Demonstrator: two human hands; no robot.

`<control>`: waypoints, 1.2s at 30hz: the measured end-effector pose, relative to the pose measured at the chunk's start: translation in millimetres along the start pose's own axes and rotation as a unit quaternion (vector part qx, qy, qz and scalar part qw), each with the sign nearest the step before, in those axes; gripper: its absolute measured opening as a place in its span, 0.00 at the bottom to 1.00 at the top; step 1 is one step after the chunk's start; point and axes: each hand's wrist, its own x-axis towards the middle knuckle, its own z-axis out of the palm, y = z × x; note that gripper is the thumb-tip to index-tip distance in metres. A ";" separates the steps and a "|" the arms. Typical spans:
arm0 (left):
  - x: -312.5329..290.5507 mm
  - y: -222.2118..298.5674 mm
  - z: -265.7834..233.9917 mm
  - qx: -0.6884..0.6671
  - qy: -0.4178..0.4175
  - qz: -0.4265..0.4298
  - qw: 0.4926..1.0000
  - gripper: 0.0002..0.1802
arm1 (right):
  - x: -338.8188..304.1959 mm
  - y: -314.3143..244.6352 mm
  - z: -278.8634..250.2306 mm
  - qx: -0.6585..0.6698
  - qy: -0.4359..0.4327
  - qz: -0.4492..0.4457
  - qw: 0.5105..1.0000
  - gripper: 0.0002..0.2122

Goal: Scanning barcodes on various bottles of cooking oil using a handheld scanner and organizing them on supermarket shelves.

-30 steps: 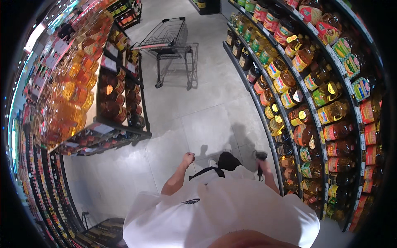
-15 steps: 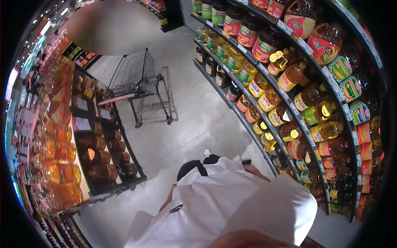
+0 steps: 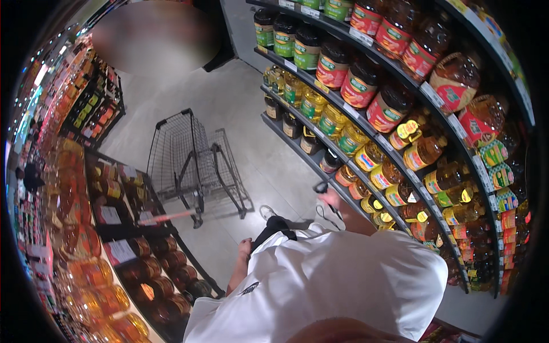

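Note:
My right hand [image 3: 329,198], stretched out ahead near the right-hand shelves, is closed around a small black object [image 3: 321,187] whose kind I cannot make out. A thin dark cord [image 3: 327,216] hangs in a loop by that hand. My left hand [image 3: 246,247] hangs low at my side, beside my dark trouser leg; its fingers are mostly hidden from above, and nothing shows in it. An empty wire shopping cart [image 3: 178,157] stands ahead to the left, apart from both hands, its reddish handle bar [image 3: 167,217] toward the left display.
Shelves on the right carry yellow oil bottles [image 3: 334,123] and dark-lidded jars with red labels [image 3: 359,84]. On the left, a display holds large amber oil bottles [image 3: 94,274] and dark bottles. Grey tiled floor [image 3: 246,114] runs between. A blurred patch [image 3: 157,37] covers the far end.
I have moved forward, so the cart and left display appear nearer and lower. My right hand has swung forward with the black object, and my left hand has come further into view.

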 end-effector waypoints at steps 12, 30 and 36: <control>176.8 262.4 -4.0 0.080 -0.120 0.116 0.983 0.13 | 33.5 18.6 49.8 0.217 0.077 0.323 0.918 0.09; 310.5 539.0 98.1 0.232 -0.266 0.025 0.935 0.09 | 240.6 -146.3 -73.0 0.324 0.283 0.134 0.893 0.14; 363.3 564.2 164.6 0.336 -0.331 0.019 0.882 0.05 | 116.7 -109.7 45.6 0.364 0.396 0.249 0.806 0.15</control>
